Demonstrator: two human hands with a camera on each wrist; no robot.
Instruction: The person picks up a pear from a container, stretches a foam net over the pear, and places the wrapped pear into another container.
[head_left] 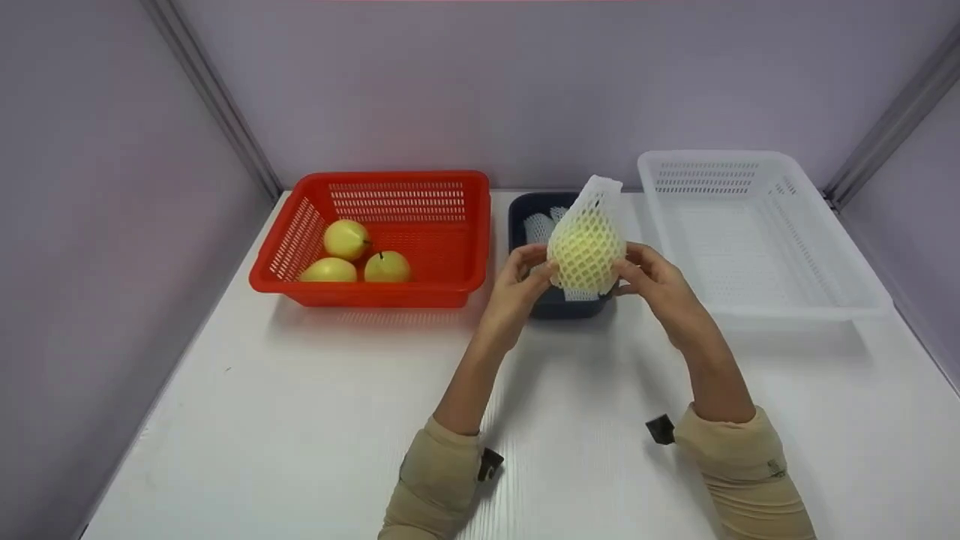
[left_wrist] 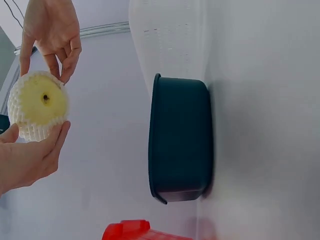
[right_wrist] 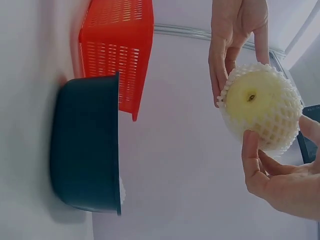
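A pale yellow pear (head_left: 586,259) sits inside a white foam net sleeve (head_left: 599,196), held up above the small dark blue bin. The sleeve's narrow end sticks up past the fruit, while the fruit's underside shows bare in both wrist views, as on the pear (left_wrist: 46,99) seen from the left. My left hand (head_left: 517,289) grips the netted pear from the left with thumb and fingers. From the right, my right hand (head_left: 660,285) holds its other side, fingertips on the netting. Other foam sleeves (head_left: 538,229) lie in the dark blue bin (head_left: 564,309).
At the left stands a red basket (head_left: 480,225) with three bare pears (head_left: 346,240). A white basket (head_left: 855,270) stands at the right. Walls close off the back and sides of the white table (head_left: 300,420).
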